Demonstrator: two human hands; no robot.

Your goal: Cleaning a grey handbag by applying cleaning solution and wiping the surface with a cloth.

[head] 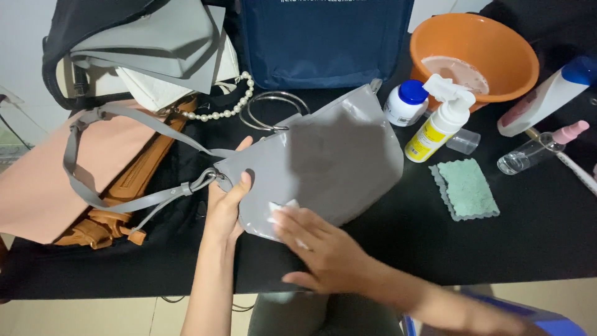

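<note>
A grey shoulder bag (329, 158) lies tilted on the black table (497, 242). My left hand (225, 202) grips its left end by the strap ring, thumb on the front face. My right hand (326, 252) presses a small white wipe (281, 208) flat against the bag's lower front. The grey strap (112, 162) loops off to the left over a pink bag (43, 180).
Right of the grey bag: a white spray bottle (438, 124), a blue-capped jar (405, 102), an orange basin (476, 53), a green sponge cloth (467, 188), a clear pink-topped bottle (538, 149). A navy bag (323, 40), pearl strand (233, 102), tan bag (134, 186) sit behind and left.
</note>
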